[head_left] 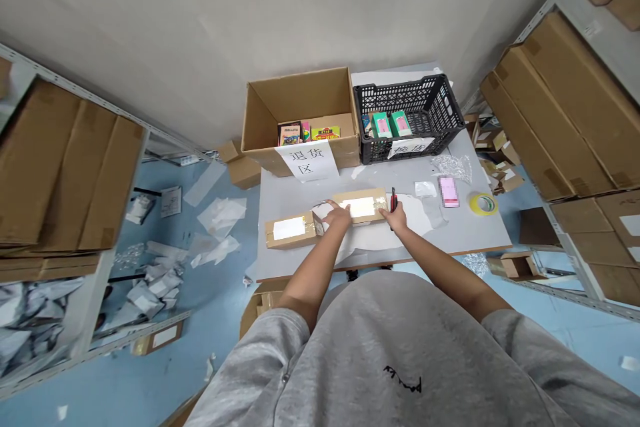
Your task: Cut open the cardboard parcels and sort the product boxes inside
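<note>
A small cardboard box point(363, 205) with a white label and clear tape lies on the table in front of me. My left hand point(338, 215) grips its left end, thumb along the near side. At the right end, my right hand point(397, 219) is closed around a red and black utility knife point(393, 200), its thumb against the box. Left of my left hand rests a second taped cardboard box point(290, 231), also with a white label. White paper point(415, 212) lies under and beside the box between my hands.
Behind stand an open carton point(300, 97) with colourful packages and a black plastic crate point(425, 120) with green boxes. A phone point(449, 192), yellow tape roll point(483, 204) and bubble wrap point(453, 167) are on the right. Shelves with flattened cartons point(555, 107) flank the table point(475, 233).
</note>
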A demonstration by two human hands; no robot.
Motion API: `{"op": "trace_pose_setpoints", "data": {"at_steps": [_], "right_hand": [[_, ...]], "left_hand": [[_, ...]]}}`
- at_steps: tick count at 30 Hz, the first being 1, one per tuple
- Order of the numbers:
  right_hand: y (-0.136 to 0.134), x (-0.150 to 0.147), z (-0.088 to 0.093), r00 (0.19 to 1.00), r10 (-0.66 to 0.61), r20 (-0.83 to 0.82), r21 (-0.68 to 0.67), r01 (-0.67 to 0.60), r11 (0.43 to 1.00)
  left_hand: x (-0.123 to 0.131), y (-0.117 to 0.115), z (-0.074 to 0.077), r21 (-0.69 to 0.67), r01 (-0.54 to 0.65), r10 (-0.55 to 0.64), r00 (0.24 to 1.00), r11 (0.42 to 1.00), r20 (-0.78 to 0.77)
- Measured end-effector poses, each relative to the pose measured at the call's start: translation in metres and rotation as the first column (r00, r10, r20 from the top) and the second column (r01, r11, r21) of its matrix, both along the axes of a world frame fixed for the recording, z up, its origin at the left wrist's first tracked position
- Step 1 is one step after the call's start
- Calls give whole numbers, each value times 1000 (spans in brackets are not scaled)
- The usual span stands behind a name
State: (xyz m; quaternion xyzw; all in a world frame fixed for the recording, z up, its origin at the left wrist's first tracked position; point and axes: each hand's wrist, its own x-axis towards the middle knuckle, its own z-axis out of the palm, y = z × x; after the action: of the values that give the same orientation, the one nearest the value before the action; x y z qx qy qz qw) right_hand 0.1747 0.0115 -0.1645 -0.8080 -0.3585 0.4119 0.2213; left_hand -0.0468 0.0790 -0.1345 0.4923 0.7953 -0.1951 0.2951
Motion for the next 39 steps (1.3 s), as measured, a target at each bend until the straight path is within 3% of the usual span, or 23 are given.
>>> {"op": "trace_pose_setpoints", "data": {"at_steps": [2,4,7,9,17,19,22,27,33,39], "right_hand": [[11,8,-2,1000,15,3,26,-15,1000],[18,15,-7,999,35,-27,36,-34,999],[25,22,-13,998,47,-51,82,-43,996],[30,23,-14,998,44,-41,89,-40,995],[29,14,11,990,78,118,-9,-78,997],[20,9,18,995,44,93,15,-46,999],[5,-2,25,987,-99,-126,11,101,995],[-10,-21,35,848,-250,-467,-97,232,968],[-10,-29,45,820,-312,-480,-152,272,950],[-8,-32,48,862,-271,-428,-128,239,963]], "left_hand": [[4,-9,3,35,76,-75,997,997,-30],[8,-14,4,195,257,-249,966,946,-67],[16,-12,4,394,533,-571,821,749,-24],[23,-6,2,451,616,-700,714,646,26],[35,12,-11,504,716,-816,576,483,-37],[35,14,-13,507,730,-829,557,458,-53],[36,19,-16,508,739,-845,533,442,-40],[43,28,-21,490,741,-847,532,458,-13],[52,17,-21,558,719,-854,519,414,-34],[56,20,-14,486,755,-858,513,440,-21]]}}
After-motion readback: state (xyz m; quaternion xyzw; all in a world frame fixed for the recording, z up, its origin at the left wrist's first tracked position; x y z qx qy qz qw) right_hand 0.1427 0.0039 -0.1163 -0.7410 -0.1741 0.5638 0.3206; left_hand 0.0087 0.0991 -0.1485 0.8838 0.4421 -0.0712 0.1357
